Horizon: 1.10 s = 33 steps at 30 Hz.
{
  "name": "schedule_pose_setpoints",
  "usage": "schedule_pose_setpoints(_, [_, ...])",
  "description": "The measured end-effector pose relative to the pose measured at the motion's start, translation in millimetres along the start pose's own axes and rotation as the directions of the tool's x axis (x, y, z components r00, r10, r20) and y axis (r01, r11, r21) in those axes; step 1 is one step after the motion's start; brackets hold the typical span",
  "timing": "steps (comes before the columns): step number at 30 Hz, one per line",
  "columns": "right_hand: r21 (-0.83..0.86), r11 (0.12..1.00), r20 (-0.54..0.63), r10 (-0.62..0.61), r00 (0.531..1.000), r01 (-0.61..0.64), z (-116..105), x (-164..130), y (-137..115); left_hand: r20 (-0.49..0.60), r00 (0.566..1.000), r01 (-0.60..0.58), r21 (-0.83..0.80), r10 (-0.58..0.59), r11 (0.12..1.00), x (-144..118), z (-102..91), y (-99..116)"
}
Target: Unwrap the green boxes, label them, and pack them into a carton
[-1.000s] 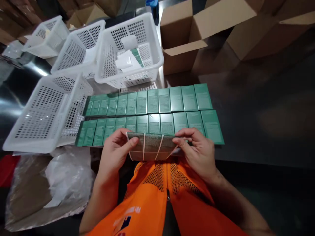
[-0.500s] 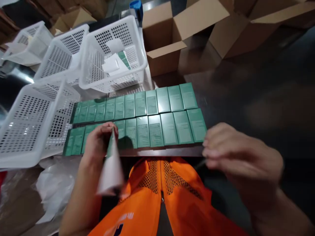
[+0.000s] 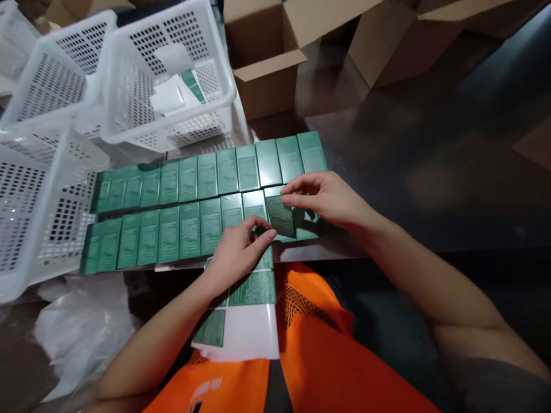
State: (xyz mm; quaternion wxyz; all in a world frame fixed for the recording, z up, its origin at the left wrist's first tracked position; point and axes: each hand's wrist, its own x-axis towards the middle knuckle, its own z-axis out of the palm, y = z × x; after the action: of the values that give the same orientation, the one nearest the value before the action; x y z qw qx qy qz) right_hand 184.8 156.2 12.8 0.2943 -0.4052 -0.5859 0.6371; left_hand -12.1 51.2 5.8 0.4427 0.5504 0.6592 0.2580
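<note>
Two rows of flat green boxes lie side by side on the dark table. My right hand pinches a green label sticker over the boxes at the right end of the near row. My left hand touches the sticker's lower left corner with its fingertips and rests on a white backing sheet that carries more green stickers and hangs over my orange vest.
Several white perforated baskets stand at the left and rear; one basket holds white and green items. Open cardboard cartons stand behind. Crumpled clear plastic lies at the lower left. Bare dark tabletop is on the right.
The sticker sheet has dropped from both hands to my lap. My right hand swung out, then came in holding a single sticker over the near row; my left hand reached up to it.
</note>
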Motion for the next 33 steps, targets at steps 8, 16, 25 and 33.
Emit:
schedule_pose_setpoints(8, [-0.184,0.982,-0.086,-0.065,0.994,0.048,2,4,12,0.03,0.999,0.029,0.08,-0.032,0.996,3,8.0,-1])
schedule_pose_setpoints(16, [-0.61,0.788,-0.177,-0.232,0.957,0.079,15,7,33,0.049,0.991,0.111,0.244,-0.127,0.964,11,11.5,11])
schedule_pose_setpoints(25, [-0.691,0.723,-0.195,-0.213,0.957,0.021,20,4,37,0.15,0.966,0.143,0.372,-0.211,0.917,16,9.0,13])
schedule_pose_setpoints(33, [-0.722,0.69,-0.196,-0.27,0.943,0.047,26,1,41,0.189,0.955,0.073,0.594,-0.227,0.801,25,9.9,26])
